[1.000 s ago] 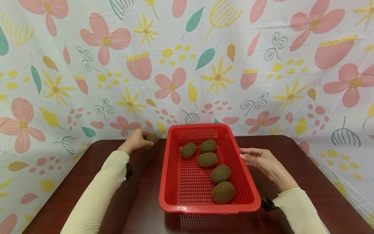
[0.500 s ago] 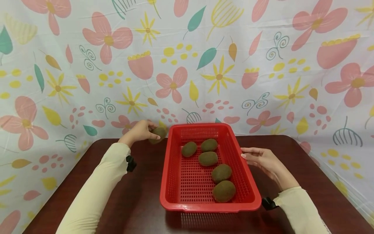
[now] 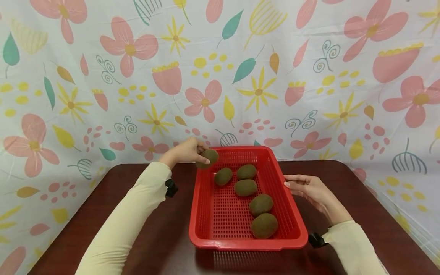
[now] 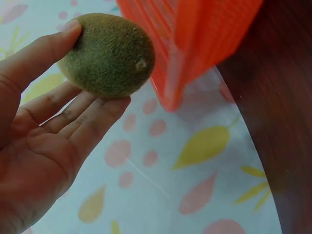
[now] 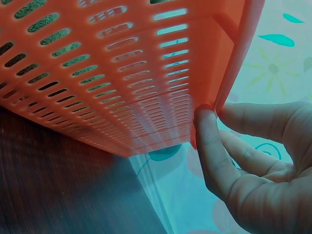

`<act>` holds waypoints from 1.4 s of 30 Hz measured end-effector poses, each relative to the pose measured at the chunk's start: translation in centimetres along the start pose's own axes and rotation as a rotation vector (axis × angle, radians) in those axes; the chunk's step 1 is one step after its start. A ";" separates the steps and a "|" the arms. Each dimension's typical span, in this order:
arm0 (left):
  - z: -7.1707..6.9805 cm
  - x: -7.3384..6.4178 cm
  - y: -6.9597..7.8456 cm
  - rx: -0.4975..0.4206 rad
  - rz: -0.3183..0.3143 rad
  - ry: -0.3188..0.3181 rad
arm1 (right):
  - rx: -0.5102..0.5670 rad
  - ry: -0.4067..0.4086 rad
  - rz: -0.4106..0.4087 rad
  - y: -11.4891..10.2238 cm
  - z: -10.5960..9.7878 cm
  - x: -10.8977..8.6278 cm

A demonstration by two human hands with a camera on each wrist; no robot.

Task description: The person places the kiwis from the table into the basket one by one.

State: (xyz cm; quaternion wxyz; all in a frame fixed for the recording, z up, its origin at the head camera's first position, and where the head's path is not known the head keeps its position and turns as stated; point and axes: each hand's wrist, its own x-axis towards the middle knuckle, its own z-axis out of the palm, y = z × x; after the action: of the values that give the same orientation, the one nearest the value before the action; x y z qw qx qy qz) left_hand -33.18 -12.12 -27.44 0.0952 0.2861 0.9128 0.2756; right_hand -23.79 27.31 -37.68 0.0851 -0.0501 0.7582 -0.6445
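My left hand (image 3: 187, 151) pinches a brown fuzzy kiwi (image 3: 209, 156) between thumb and fingertips, over the far left corner of a red plastic basket (image 3: 247, 245). In the left wrist view the thumb lies on top of the kiwi (image 4: 109, 56) and the fingers are below it, beside the basket wall. Inside the basket lie several more kiwis, among them one at the left (image 3: 223, 176) and one at the near right (image 3: 264, 226). At the basket's right side my right hand (image 3: 311, 189) grips the rim between thumb and index finger, as the right wrist view shows.
The basket stands on a dark brown table (image 3: 161, 236). Behind the table's far edge hangs a white cloth (image 3: 220, 46) with printed flowers and leaves. Each wrist wears a small black device, such as the left one (image 3: 170, 188).
My left hand has carried the kiwi rightward, from over the table left of the basket to above its far left corner. The right hand has stayed at the rim.
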 end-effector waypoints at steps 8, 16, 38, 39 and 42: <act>1.4 1.9 2.9 0.089 0.058 -0.161 | 0.017 -0.011 -0.005 0.0 -0.2 -0.3; 3.1 3.8 5.5 0.189 0.084 -0.313 | 0.030 -0.004 -0.002 0.0 -0.2 -0.4; 9.0 5.2 6.1 0.253 -0.097 -0.561 | 0.036 -0.012 -0.028 0.1 0.0 0.0; 9.2 5.2 6.0 0.254 -0.107 -0.571 | 0.036 -0.011 -0.029 0.1 0.0 0.0; 9.9 5.2 5.9 0.249 -0.129 -0.599 | 0.034 -0.014 -0.031 0.1 -0.1 -0.1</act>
State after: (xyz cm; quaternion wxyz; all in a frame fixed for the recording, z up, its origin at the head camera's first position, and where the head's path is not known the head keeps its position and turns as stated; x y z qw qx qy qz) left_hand -31.34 -0.67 -32.40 0.3410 0.3053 0.8871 0.0588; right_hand -23.73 27.45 -37.80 0.0813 -0.0648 0.7456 -0.6582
